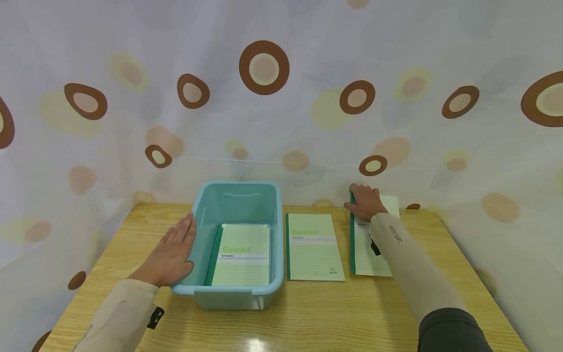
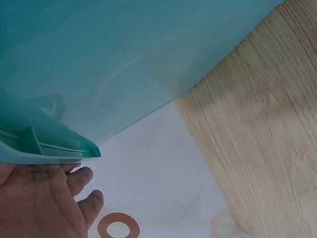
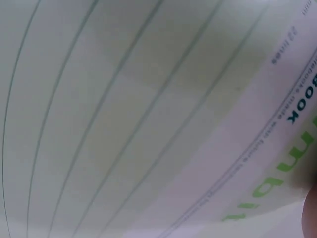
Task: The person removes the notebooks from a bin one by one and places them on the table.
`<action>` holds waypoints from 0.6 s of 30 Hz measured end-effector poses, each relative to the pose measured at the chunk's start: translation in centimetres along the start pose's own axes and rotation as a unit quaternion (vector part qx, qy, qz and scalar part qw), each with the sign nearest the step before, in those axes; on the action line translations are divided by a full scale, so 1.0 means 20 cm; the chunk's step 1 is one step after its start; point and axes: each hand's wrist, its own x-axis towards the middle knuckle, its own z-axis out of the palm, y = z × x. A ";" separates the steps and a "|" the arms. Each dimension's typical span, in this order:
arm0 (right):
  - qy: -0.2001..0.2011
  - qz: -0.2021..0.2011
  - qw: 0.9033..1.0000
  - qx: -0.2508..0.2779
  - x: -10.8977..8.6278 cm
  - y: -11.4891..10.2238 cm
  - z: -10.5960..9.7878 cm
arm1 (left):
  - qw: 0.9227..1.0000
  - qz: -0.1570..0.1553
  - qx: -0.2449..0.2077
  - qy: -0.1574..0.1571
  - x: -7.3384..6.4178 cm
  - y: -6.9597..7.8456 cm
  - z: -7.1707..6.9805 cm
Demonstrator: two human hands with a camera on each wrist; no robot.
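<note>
My left hand (image 1: 173,252) lies along the left side of a light blue plastic tub (image 1: 239,188), fingers extended and thumb near the rim. In the left wrist view, the left fingers (image 2: 79,181) show just below the tub's rim. Inside the tub lies a pale green notebook (image 1: 244,269) with a dark green spine. My right hand (image 1: 367,201) grips the upper end of another notebook (image 1: 374,254), its thumb toward the spine. That notebook's cover (image 3: 124,109) fills the right wrist view, close and curved, with one fingertip at the edge.
Between the tub and the right-hand notebook, a third notebook (image 1: 313,249) lies flat on the wooden table (image 1: 308,318). A white cloth (image 1: 308,142) with brown ring patterns hangs behind the table and along both sides.
</note>
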 end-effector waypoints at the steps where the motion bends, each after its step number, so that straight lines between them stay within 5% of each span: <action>1: -0.005 0.003 1.000 0.000 0.00 0.01 0.02 | 1.000 0.000 0.001 0.001 0.00 0.00 0.00; 18: -0.022 0.006 1.000 0.005 0.02 0.07 0.30 | 1.000 0.007 0.000 0.008 0.00 -0.01 0.00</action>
